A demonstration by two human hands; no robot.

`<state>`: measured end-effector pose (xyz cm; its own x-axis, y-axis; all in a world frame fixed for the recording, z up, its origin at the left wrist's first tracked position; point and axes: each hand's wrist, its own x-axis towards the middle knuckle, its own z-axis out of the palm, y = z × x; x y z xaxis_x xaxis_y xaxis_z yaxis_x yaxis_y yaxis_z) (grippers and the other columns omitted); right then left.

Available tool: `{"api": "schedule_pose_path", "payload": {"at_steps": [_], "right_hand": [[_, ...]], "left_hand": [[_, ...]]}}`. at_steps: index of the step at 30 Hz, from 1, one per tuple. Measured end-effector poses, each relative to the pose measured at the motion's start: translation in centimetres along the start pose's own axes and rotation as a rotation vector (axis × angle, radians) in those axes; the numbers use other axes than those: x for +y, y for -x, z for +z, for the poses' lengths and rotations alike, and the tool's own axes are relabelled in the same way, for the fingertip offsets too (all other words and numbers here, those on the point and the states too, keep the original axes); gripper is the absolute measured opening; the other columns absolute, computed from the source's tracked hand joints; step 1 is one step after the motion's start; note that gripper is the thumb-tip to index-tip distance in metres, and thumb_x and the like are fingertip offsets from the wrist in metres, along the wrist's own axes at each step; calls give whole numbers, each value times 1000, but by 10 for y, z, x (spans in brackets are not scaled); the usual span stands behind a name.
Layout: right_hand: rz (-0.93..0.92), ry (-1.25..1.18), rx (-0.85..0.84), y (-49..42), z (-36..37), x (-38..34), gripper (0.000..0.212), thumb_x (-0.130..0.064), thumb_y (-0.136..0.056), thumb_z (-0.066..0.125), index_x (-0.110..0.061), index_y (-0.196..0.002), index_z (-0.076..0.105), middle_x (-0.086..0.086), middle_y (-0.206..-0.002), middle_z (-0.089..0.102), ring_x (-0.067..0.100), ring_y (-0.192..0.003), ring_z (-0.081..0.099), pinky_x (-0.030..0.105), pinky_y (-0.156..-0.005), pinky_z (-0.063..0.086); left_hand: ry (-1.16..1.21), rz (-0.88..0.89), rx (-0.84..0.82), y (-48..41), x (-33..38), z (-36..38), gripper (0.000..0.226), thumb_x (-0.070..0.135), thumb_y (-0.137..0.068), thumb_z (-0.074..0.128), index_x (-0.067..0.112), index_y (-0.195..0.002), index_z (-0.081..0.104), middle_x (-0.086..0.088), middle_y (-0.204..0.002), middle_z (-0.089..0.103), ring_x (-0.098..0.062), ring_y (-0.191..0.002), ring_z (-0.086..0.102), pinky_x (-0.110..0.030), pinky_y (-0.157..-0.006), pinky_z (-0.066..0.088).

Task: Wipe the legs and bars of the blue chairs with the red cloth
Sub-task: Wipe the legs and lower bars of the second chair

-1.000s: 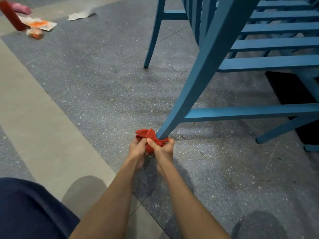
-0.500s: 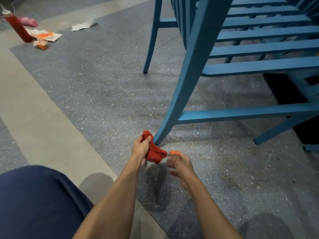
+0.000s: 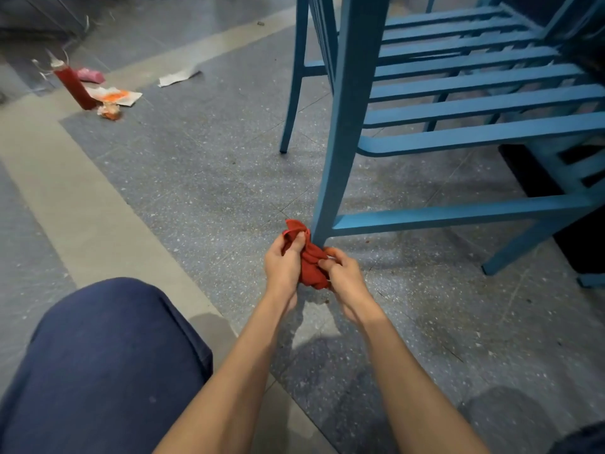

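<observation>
A bunched red cloth [image 3: 309, 262] is gripped by left hand [image 3: 283, 265] and right hand [image 3: 343, 273] beside a blue wooden chair leg [image 3: 340, 132] on speckled grey terrazzo floor [image 3: 203, 178].

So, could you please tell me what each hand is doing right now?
Left hand: gripping the red cloth.
Right hand: pinching the same cloth.

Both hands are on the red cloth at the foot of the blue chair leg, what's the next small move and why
Probably wrap the red cloth around the chair leg and slide it upward: the left hand and right hand grip it bunched at the leg's foot, not visibly around it.
</observation>
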<state>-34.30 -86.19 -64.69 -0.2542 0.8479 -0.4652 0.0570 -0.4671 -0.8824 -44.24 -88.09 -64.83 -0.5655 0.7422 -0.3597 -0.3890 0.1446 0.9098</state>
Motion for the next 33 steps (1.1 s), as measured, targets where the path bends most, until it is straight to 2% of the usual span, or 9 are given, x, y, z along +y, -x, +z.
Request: {"api": "schedule_pose_path", "payload": {"at_steps": [3, 11, 15, 20, 24, 25, 27, 30, 33], "right_hand": [[11, -4, 7, -1, -3, 2, 31, 2, -92, 49, -5, -122, 58, 14, -106, 69, 23, -94, 68, 30, -77, 57], [133, 44, -17, 7, -12, 26, 25, -3, -95, 49, -10, -117, 58, 9, -97, 68, 16, -79, 64, 31, -71, 55], [191, 91, 3, 9, -21, 42, 23, -3, -94, 49, -14, -113, 57, 0, -80, 62, 10, -65, 57, 28, -63, 47], [298, 137, 29, 13, -33, 60, 21, -10, -94, 52, -21, -111, 57, 4, -93, 64, 17, -74, 55, 27, -59, 43], [294, 139, 42, 18, -48, 59, 22, -30, -92, 60, -25, -114, 60, 1, -102, 67, 15, -82, 60, 27, -66, 43], [274, 115, 42, 19, -55, 56, 23, -32, -92, 60, -25, -114, 61, 1, -103, 68, 12, -81, 61, 23, -65, 44], [234, 43, 24, 21, -72, 47, 24, -33, -93, 59, -21, -114, 64, -2, -98, 68, 2, -73, 63, 14, -54, 44], [176, -27, 81, 21, -99, 39, 22, -28, -92, 61, -13, -107, 68, -6, -83, 68, -8, -57, 62, 6, -42, 41], [126, -168, 210, 17, -116, 33, 16, -19, -88, 65, -8, -98, 70, 7, -86, 72, 10, -68, 67, 16, -58, 50]], "left_hand": [[-17, 41, 16, -1, -10, -1, 12, 20, -94, 58, 16, -101, 67, -6, -97, 71, -16, -86, 65, -33, -82, 54], [-204, -86, 65, -15, -41, -13, 12, 23, -98, 50, 20, -101, 61, -8, -97, 68, -24, -92, 65, -41, -90, 52], [-221, -253, 90, -21, -58, -26, 8, 19, -95, 57, 15, -98, 63, -15, -99, 69, -25, -84, 64, -41, -84, 55], [-224, -484, 49, -5, -77, -29, 14, 12, -87, 65, 3, -98, 64, -23, -98, 67, -27, -70, 62, -46, -79, 54], [-209, -617, -135, 2, -73, -7, 79, 41, -52, 89, 3, -115, 62, -18, -102, 72, -32, -83, 72, -51, -74, 58], [-219, -639, -201, 5, -66, 0, 83, 45, -49, 89, 4, -115, 62, -18, -102, 72, -31, -86, 72, -51, -74, 58], [-253, -651, -354, 11, -50, 14, 61, 46, -66, 82, 8, -111, 66, -15, -100, 73, -27, -86, 72, -47, -75, 59], [-304, -602, -481, 10, -38, 32, 28, 24, -85, 69, 7, -107, 65, -7, -81, 75, -14, -66, 71, -30, -61, 60], [-292, -635, -551, 6, -38, 45, 16, 4, -91, 58, 1, -106, 62, -5, -73, 74, -9, -62, 71, -21, -62, 58]]}}
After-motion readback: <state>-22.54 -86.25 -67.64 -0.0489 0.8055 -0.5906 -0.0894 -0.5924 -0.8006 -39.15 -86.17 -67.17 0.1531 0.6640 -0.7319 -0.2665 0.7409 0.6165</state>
